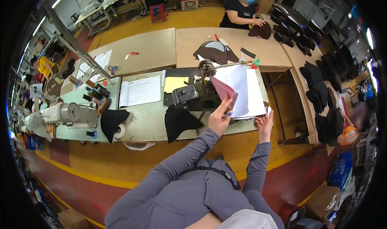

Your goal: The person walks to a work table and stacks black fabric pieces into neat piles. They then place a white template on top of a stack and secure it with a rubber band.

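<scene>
My left hand point(220, 118) is closed on the turned-up pink sheet point(224, 92) of a paper pad, with a blue pen point(227, 114) also between its fingers. White sheets point(238, 87) stand partly lifted behind the pink one. More white paper point(254, 96) lies flat beneath, at the right end of the pale green table. At its lower right corner, my right hand point(265, 125) has its fingers bent against the paper edge; exactly how they grip it is partly hidden. Left of the pad sits a dark metal machine part point(186, 94) beside a yellow paper point(175, 84).
An open form book point(140, 91) and black fabric pieces point(179, 123) lie on the green table point(155, 128). A sewing machine point(66, 112) stands at left. Across the brown-covered table point(157, 47), a masked person point(238, 12) handles a brown cap piece point(260, 30). Dark pieces point(314, 83) pile at right.
</scene>
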Action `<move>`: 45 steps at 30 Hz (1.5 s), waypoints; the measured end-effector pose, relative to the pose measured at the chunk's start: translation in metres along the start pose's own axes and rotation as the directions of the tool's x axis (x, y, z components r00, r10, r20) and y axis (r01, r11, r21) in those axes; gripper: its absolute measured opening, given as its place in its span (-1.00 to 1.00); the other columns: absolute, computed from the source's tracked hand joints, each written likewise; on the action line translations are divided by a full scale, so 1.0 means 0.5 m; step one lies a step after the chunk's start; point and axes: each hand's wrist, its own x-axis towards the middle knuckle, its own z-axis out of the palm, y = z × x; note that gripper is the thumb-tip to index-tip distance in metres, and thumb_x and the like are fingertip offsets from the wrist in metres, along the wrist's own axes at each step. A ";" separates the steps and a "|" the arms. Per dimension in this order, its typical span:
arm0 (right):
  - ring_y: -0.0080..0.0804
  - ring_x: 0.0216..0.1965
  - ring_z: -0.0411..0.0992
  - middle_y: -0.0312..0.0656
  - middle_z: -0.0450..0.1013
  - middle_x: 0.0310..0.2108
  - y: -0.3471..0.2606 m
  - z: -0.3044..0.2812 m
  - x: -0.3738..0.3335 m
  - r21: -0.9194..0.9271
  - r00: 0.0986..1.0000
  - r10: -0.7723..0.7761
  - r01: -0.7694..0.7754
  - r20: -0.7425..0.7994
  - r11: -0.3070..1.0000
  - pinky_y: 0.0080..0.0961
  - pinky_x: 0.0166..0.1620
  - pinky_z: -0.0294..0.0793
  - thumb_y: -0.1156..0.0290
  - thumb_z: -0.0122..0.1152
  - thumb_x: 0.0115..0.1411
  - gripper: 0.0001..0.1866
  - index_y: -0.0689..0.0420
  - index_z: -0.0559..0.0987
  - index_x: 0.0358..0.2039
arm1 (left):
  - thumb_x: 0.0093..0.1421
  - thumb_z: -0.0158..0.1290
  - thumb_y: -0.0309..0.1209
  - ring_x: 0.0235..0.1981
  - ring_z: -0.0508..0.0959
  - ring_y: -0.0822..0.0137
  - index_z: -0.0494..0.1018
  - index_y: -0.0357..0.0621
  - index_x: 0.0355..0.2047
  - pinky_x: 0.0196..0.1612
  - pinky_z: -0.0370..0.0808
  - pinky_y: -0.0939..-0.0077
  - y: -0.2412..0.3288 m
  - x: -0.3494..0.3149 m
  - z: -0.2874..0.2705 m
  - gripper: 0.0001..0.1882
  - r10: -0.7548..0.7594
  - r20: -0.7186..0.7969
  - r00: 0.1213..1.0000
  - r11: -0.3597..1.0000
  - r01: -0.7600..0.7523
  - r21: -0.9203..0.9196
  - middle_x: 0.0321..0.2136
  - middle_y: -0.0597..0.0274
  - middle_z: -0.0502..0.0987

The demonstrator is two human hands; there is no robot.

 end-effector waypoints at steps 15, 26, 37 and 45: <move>-0.34 -0.18 0.40 -0.15 0.40 -0.16 0.048 0.002 -0.122 0.106 1.000 0.020 -0.022 0.023 0.994 -0.37 -0.17 0.46 0.51 0.00 0.18 -0.69 0.12 0.31 -0.04 | 0.10 0.13 -0.39 -0.65 0.49 -0.03 0.51 -0.32 -0.34 -0.58 0.36 0.34 -0.083 -0.051 0.033 -0.78 -0.261 -0.369 0.892 0.965 0.227 -0.134 -0.64 -0.13 0.47; -0.26 -0.08 0.44 -0.11 0.39 0.00 0.049 -0.006 -0.205 0.079 0.940 0.243 -0.269 0.237 0.960 -0.28 -0.14 0.52 -0.27 -0.24 0.26 -0.25 0.13 0.26 0.17 | -0.18 0.12 -0.56 -0.50 0.60 0.24 0.38 -0.06 0.13 -0.47 0.55 0.43 -0.080 -0.149 0.010 -0.27 0.442 -0.057 0.895 0.862 -0.406 0.303 -0.16 0.16 0.58; -0.35 -0.04 0.42 -0.10 0.40 0.00 0.099 0.076 -0.237 0.042 0.957 0.222 -0.234 0.188 0.971 -0.43 0.00 0.42 0.45 0.04 0.24 -0.54 0.25 0.28 0.14 | -0.05 0.05 -0.53 -0.23 0.62 0.30 0.51 0.12 -0.02 -0.29 0.56 0.44 -0.108 -0.178 -0.064 -0.49 0.176 0.622 0.763 0.872 -0.414 0.261 -0.02 0.31 0.53; -0.51 -0.21 0.46 -0.22 0.51 -0.18 0.012 0.053 -0.322 -0.094 0.982 0.024 -0.007 0.187 0.996 -0.56 -0.10 0.43 0.54 0.24 0.10 -0.59 0.29 0.44 -0.01 | 0.17 -0.03 -0.53 -0.45 0.47 0.52 0.56 -0.21 -0.21 -0.38 0.39 0.62 -0.101 -0.163 -0.179 -0.78 -0.272 -0.187 0.944 0.923 0.201 -0.327 -0.28 0.21 0.61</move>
